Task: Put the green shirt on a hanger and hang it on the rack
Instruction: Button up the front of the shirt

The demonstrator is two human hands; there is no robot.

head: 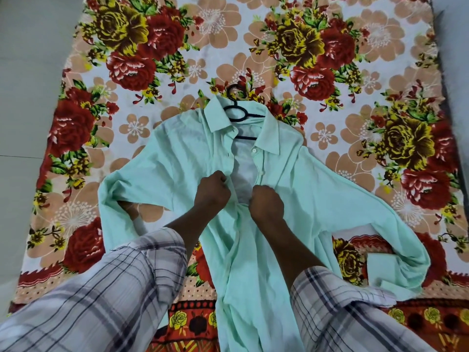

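A pale green shirt (177,158) lies face up on a flowered bedsheet, its sleeves spread to both sides. A black hanger (237,111) sits inside the collar, with its hook poking out above the neck. The front is open in the upper part, showing the inner back cloth. My left hand (212,190) pinches the left front edge at mid chest. My right hand (266,201) grips the right front edge just beside it. The two edges are a small gap apart between my hands.
The flowered bedsheet (330,47) covers the whole surface. Grey floor (30,72) shows along the left side and a grey strip (454,34) along the right. My checked sleeves fill the bottom of the view. No rack is in view.
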